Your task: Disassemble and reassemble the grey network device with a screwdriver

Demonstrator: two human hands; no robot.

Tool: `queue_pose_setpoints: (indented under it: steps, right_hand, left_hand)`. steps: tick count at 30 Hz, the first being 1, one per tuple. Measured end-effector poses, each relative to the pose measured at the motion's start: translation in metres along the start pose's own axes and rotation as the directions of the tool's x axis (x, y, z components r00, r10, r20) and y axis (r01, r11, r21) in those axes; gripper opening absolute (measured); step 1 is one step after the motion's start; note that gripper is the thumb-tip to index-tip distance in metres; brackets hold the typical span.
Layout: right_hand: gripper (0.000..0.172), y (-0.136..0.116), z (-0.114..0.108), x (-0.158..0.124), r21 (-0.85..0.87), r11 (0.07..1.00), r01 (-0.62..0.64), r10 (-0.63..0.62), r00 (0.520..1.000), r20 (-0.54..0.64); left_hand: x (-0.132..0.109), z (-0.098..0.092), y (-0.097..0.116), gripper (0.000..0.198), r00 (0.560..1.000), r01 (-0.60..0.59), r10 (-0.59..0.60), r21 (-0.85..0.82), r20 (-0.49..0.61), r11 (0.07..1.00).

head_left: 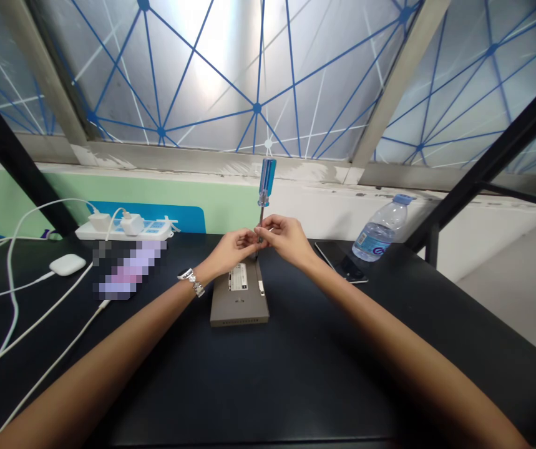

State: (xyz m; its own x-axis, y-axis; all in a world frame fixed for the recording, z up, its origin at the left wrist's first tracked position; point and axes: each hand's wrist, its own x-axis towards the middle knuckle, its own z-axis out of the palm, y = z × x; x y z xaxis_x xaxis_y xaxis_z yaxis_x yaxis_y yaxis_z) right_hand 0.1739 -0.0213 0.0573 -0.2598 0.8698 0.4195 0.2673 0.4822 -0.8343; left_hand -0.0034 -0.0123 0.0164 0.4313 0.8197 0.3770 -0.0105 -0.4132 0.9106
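Forearms (399,330) converge, hands (289,237) together pinching a near-upright screwdriver (267,179) above a flat device (239,307).

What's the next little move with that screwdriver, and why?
Perhaps raise the right hand to the handle of the screwdriver and turn gently, with the left hand steadying the shaft. The screwdriver stands nearly upright, tip down at the far end of the grey-brown box, while both hands are low by the shaft, leaving the handle free.
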Motion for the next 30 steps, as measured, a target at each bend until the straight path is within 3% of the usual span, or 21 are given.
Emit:
queue_pose_setpoints:
  steps: [9, 13, 18, 23, 30]
  right_hand:
    - [0.018, -0.002, 0.006, 0.002, 0.16, 0.985, -0.061, 0.048, 0.995, 0.087]
    - [0.021, -0.003, 0.007, 0.0, 0.135, 0.989, -0.056, 0.045, 0.995, 0.09]
    - [0.029, 0.0, 0.005, -0.003, -0.058, 0.998, 0.031, -0.034, 0.998, -0.061]
    - [0.026, 0.0, 0.001, -0.002, -0.037, 0.999, -0.018, 0.018, 1.0, -0.004]
    - [0.016, -0.007, 0.0, -0.001, 0.021, 1.0, -0.002, 0.0, 0.997, 0.075]
  left_hand:
    - [0.0, -0.003, 0.0, 0.018, 0.992, 0.01, -0.006, -0.033, 0.128, 0.999]
    - [0.0, 0.0, -0.001, 0.021, 0.997, 0.011, -0.008, -0.034, 0.08, 0.999]
    - [0.001, 0.003, -0.009, 0.027, 0.999, 0.006, -0.005, 0.024, -0.038, 1.0]
    - [0.0, 0.002, -0.009, 0.023, 0.998, -0.006, 0.01, 0.075, -0.055, 0.997]
    - [0.0, -0.005, -0.002, 0.02, 0.995, 0.022, -0.026, 0.042, 0.101, 0.999]
